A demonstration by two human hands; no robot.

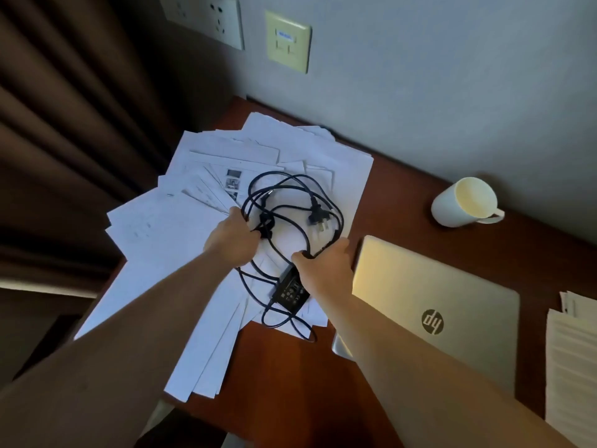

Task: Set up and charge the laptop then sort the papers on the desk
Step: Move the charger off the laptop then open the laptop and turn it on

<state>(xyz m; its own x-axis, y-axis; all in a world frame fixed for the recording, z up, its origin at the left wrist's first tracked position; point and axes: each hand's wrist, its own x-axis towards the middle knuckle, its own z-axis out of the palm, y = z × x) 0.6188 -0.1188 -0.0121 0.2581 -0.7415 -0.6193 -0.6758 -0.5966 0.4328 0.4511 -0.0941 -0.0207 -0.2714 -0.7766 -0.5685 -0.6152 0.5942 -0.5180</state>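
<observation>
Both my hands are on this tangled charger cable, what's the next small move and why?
Probably draw the left hand and right hand apart to loosen the loops of the charger cable and free the wall plug: the cable lies tangled over the papers, the HP laptop is closed, and the wall socket looks free.

Office-like room: wooden desk [403,195], laptop [452,305], scattered papers [200,227], wall sockets [206,17], curtain [64,124].

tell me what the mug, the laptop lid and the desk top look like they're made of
Mug: likely glazed ceramic, white and smooth, with a thick rim.
Laptop lid: silver metal or metal-look plastic, with a matte, even sheen.
Desk top: reddish-brown wood or wood-look laminate, smooth; the grain is too dim to tell which.
</observation>
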